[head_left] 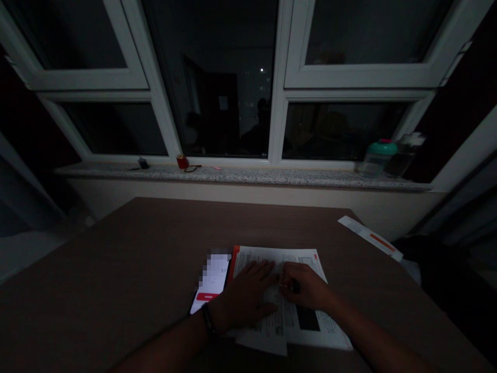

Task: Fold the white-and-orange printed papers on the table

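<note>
A printed booklet (298, 339) with an orange-red edge lies on the table, its pages covered in small text and a dark picture block. My left hand (248, 292), with a dark band on its wrist, rests flat on the left page, fingers spread. My right hand (301, 285) is curled closed over the middle of the booklet, close to the left fingertips. Whatever is between its fingers is too dark to make out. The lower left sheet sticks out past the booklet's bottom edge. Left of the booklet lies a lit phone (213, 280), its screen partly blurred out.
The brown table (155, 248) carries a white and orange paper strip (370, 238) at its right edge. Behind it runs a speckled windowsill (240, 176) with a small red object (181, 161) and a green-lidded bottle (378, 158). The room is dim.
</note>
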`<state>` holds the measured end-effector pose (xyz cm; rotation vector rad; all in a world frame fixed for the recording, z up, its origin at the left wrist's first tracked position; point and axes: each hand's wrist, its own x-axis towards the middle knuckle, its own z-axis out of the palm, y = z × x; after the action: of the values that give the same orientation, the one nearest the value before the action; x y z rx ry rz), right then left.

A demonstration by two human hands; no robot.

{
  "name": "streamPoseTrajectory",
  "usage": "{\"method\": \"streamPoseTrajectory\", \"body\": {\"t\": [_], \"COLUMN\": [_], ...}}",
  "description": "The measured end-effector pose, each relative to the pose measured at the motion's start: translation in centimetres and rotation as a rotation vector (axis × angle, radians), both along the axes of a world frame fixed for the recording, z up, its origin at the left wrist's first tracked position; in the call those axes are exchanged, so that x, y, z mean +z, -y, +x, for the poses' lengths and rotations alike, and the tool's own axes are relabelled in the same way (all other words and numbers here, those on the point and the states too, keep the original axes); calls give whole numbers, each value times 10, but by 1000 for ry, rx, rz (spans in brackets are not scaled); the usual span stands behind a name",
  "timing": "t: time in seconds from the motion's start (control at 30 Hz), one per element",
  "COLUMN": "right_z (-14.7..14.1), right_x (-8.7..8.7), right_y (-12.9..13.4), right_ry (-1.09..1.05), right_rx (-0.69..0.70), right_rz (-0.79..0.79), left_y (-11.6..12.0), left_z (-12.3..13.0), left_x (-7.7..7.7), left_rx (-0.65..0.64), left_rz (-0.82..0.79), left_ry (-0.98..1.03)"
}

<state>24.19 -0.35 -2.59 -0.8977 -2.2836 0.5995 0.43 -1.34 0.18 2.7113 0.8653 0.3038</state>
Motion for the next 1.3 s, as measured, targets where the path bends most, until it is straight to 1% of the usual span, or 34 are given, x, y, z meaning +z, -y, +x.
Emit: {"method": "streamPoseTrajectory", "body": {"t": [0.07,0.17,0.23,0.33,0.43,0.6,0.7,0.8,1.03,1.2,1.23,1.3], "right_z": [0,0,1,2,2,2,2,2,0,-4,-4,-5], "right_x": [0,-2,-3,-3,-3,-2,-3,-4,-2,1,2,1], "right_y": [-2,-6,-9,-9,-8,-7,-7,-8,-7,-1,-1,-2], "right_ry": [15,18,5,-15,-10,-13,-17,-24,-62,-80,-83,-89], "right_rx": [-64,-236,-279,-258,-253,-242,-234,-229,-170,-24,-13,-53], "right_rz": [8,19,9,-20,-21,9,11,7,-18,-75,-81,-91], "left_y": [0,0,0,0,-1,-5,-6,-6,-5,-5,-5,-5], "left_z": [-1,-2,-2,-2,-2,-2,-2,-1,1,1,1,1], "left_x": [-1,0,2,3,1,-5,-6,-5,-7,-7,-6,-5], "left_rx": [-2,2,6,9,16,53,79,89,101,93,94,96], "left_rz": [6,9,6,2,10,85,126,127,115,108,110,116], "left_ry": [0,-18,-29,-38,-33,7,10,-12,16,10,10,5]}}
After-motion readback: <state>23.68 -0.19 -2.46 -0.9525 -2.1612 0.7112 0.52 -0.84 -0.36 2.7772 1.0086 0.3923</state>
